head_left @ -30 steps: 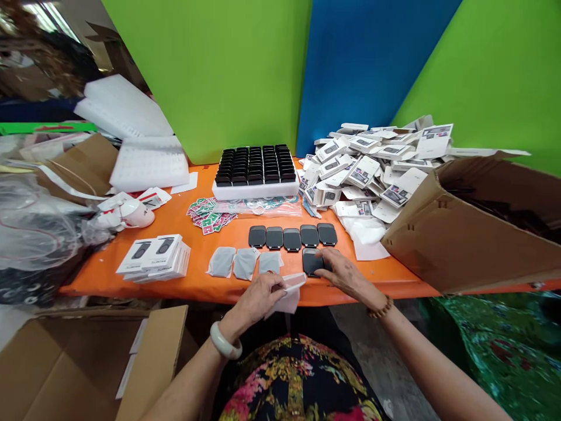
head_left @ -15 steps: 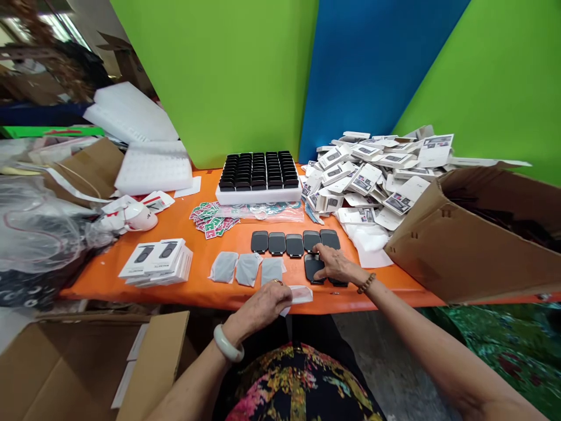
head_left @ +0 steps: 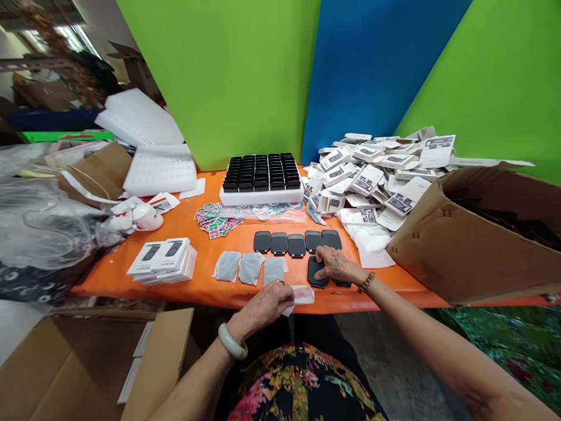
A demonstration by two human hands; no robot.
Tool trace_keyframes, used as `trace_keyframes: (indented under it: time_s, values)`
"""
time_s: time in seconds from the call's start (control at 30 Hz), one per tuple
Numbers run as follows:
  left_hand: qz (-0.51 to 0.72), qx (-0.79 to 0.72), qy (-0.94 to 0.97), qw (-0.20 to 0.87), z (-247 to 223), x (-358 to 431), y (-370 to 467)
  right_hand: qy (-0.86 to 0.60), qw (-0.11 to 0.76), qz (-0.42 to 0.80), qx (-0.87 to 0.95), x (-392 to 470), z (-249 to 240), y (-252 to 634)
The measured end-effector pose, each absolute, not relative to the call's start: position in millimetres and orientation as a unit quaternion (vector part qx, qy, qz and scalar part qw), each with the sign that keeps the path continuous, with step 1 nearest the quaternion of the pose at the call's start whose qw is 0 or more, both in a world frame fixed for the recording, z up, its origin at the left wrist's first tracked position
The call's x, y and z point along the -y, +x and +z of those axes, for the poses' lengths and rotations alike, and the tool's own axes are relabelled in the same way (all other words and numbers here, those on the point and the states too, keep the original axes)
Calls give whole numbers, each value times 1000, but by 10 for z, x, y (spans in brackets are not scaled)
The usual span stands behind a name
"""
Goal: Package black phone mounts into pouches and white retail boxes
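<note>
Where the green panel [head_left: 219, 70] and blue panel [head_left: 372, 64] rise at the far side, an orange-covered table [head_left: 184, 234] runs left to right before the person. At its right end stands a big open carton [head_left: 425, 251], with a heap of small white boxes [head_left: 368, 175] just left of it. Far centre is a white foam tray [head_left: 263, 197] of upright black pieces; a neat stack of boxes [head_left: 162, 263] sits at left.

Bent over a flat black piece [head_left: 316, 273] near the table's front edge, the right hand [head_left: 337, 266] reaches in from the right, with its thumb on the face and fingertips by the far edge; whether they pinch it, I cannot tell. The black piece's long axis runs roughly near to far.

The left hand [head_left: 263, 307] has thumb and fingers pinched on a thin whitish sleeve [head_left: 304, 294], its free end pointing right. That end lies just nearer and slightly left of the black piece, so the right hand is the closer one to the piece. Beyond are five bare black pieces [head_left: 297, 245] in a row; left of the piece, three covered pieces [head_left: 250, 269].
</note>
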State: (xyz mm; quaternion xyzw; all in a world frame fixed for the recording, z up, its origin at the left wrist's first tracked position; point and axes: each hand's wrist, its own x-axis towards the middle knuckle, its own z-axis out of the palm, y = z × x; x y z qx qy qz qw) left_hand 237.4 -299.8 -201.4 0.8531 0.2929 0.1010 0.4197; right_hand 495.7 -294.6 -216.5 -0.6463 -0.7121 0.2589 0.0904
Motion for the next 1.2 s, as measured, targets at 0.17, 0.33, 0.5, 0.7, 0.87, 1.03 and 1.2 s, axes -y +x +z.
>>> trace_keyframes:
  time_s: [0.17,0.33,0.5,0.7,0.87,1.03,1.2]
  values:
    - [83,-295,856,415,-1962,2991,2409,-580,288,398,650,2938,-2130,5017]
    - [105,-284,852,426,-1907,2968,2431,-496,486,489,528,3128,-1876,4860]
    - [177,-274,832,449,-1755,2979,2452,-478,534,435,545,3409,-1766,4615]
    - [281,-295,770,491,-1593,3059,2542,-494,482,389,611,3546,-1729,4469]
    - [342,-296,694,561,-1492,3129,2612,-523,499,339,602,3662,-1648,4477]
    - [341,-303,662,595,-1423,3126,2616,-523,480,378,594,3690,-1626,4462]
    - [423,-355,670,496,-1454,3106,2590,-530,513,491,463,3561,-1767,4318]
